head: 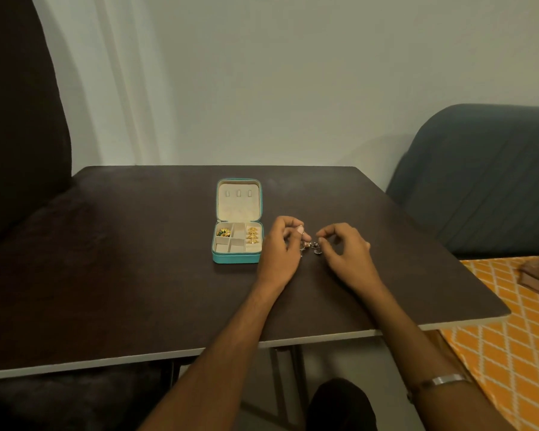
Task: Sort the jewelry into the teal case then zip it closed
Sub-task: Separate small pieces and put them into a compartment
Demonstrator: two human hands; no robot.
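Lying open on the dark table (137, 259), the teal case (237, 258) has its lid flat back, with gold pieces (252, 235) in the right compartment and a gold-and-green piece (224, 233) at back left. Just right of it, the left hand (282, 247) and right hand (344, 248) each pinch small dark jewelry (311, 246) (too tiny to identify)

Bare forearms, seemingly metal bangle (445, 380)

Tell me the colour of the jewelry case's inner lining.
Cream or beige lining inside the teal case, seen in the head view.
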